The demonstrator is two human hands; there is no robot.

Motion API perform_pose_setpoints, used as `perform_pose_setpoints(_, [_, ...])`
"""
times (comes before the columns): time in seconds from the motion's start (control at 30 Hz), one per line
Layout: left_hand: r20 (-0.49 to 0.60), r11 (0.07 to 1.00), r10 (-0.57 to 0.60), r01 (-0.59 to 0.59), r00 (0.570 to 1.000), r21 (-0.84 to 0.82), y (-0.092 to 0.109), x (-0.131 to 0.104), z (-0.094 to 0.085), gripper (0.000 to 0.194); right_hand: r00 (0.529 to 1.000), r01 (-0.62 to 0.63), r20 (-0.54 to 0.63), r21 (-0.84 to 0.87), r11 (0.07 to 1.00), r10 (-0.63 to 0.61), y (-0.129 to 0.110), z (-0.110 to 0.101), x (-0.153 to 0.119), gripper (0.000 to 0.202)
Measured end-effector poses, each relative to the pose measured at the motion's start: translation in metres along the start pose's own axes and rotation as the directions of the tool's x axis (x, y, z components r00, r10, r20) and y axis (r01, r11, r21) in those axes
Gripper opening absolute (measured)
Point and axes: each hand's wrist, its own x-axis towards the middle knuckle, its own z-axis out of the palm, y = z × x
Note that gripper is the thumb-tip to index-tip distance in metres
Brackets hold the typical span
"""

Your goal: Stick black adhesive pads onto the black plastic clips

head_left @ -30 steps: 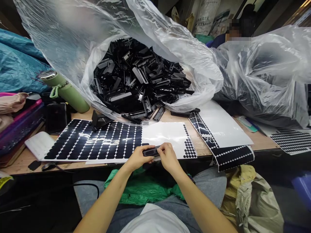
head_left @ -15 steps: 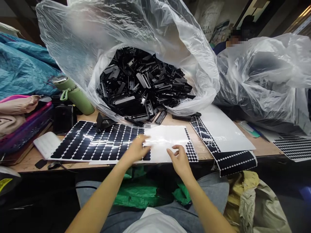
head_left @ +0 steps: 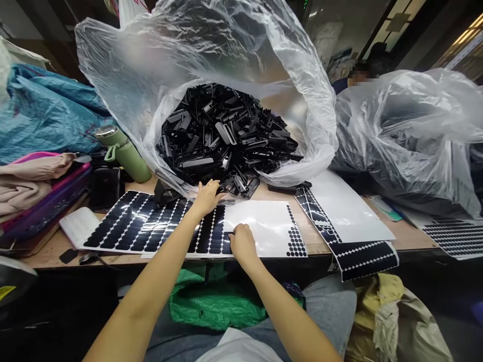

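My left hand (head_left: 207, 198) is at the front lip of a clear plastic bag (head_left: 320, 146). Its fingers and thumb close around a small black plastic part at the edge of a heap of black plastic parts (head_left: 226, 133). My right hand (head_left: 243, 244) is low over the sticker sheet (head_left: 264, 221), fingertips pinched at the edge of the remaining black stickers (head_left: 143, 226). A dark sticker edge shows at those fingertips, the rest being hidden by the hand. White backing lies bare to the right, with small black dots along the sheet's right end.
Left of the bag stand a green bottle (head_left: 126, 156), a dark phone-like object (head_left: 105, 188) and a purple basket (head_left: 45, 206). More sticker sheets (head_left: 368, 259) hang over the table edge at right, beneath a white sheet (head_left: 347, 211). Another plastic bag (head_left: 407, 141) and a person are beyond.
My left hand has moved up and left from the sheet to the parts at the bag's mouth. My right hand has shifted left to the sticker edge and closed. The view has tilted slightly.
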Motion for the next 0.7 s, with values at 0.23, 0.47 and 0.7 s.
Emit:
perform_pose_setpoints(0.23, [0.385,0.436,-0.139,0.406,0.912,-0.803,0.024,-0.045,-0.03,0.034,0.997,-0.003,-0.083,0.029,1.0,0.006,0.003,0.007,-0.002,0.015])
perform_pose_setpoints(0.47, [0.635,0.15,-0.218,0.668,0.741,-0.729,0.015,-0.067,-0.028,0.029,0.997,0.079,-0.005,0.32,0.944,-0.081,0.011,-0.008,-0.008,0.011])
perform_pose_setpoints(0.7, [0.743,0.317,-0.048,0.716,0.667,-0.622,0.025,-0.066,-0.029,0.023,0.974,0.163,0.032,0.586,0.794,-0.224,0.021,-0.071,-0.017,0.016])
